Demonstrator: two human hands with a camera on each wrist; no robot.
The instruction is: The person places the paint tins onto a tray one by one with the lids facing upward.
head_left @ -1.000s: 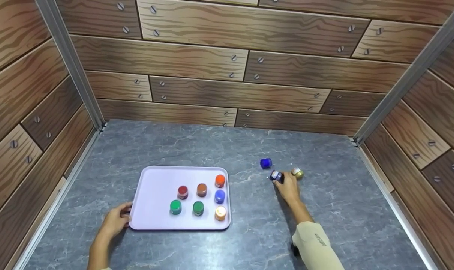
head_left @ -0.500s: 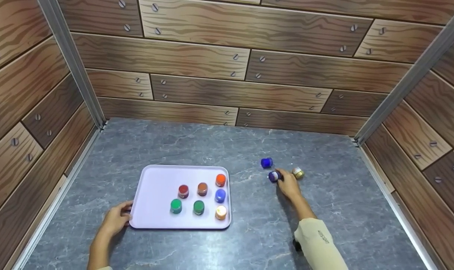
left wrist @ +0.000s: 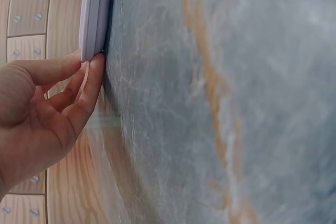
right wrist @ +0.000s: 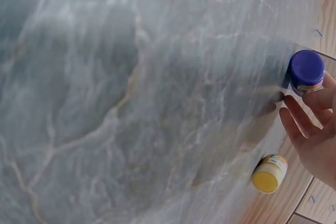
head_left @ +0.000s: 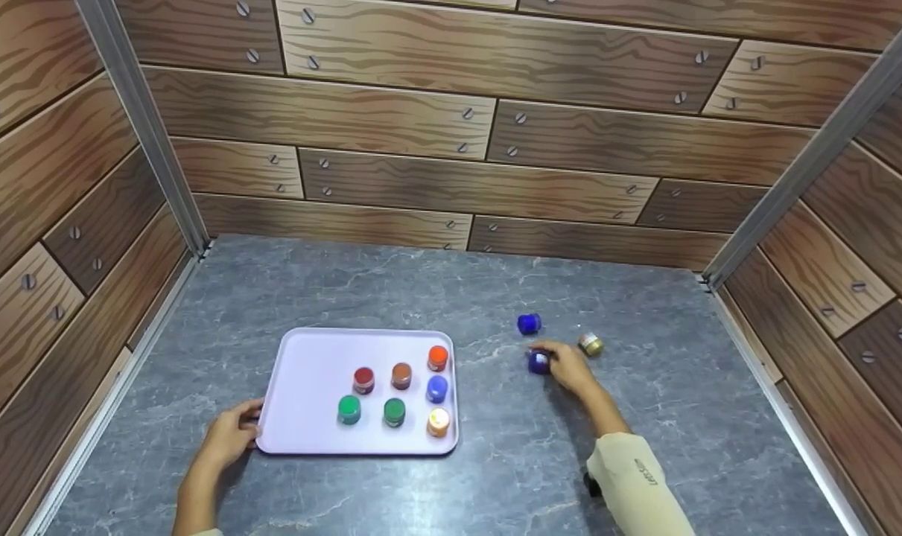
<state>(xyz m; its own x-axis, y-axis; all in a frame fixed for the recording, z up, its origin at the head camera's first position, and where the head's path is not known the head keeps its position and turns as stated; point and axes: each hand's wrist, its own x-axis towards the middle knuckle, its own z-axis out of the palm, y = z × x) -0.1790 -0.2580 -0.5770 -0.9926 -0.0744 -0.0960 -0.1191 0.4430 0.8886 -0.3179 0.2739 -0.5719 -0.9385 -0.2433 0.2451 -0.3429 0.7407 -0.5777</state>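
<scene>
Hands: left [head_left: 229, 439] grips tray [head_left: 305, 383], right [head_left: 572, 368] purple jar [right wrist: 306, 67] | near: blue jar [head_left: 529, 324], gold jar [head_left: 591, 344]

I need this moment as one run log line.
left hand: pinches tray at edge; right hand: grips purple-blue jar; on tray: seven jars; on table: blue jar, gold jar

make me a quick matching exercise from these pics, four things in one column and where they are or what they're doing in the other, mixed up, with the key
1. left hand
2. right hand
3. gold jar
4. light blue jar

A. holding a dark blue jar
B. on the tray, near its right edge
C. pinching the tray's left edge
D. on the table, off the tray, not held

Pairs: 1-C, 2-A, 3-D, 4-B
</scene>
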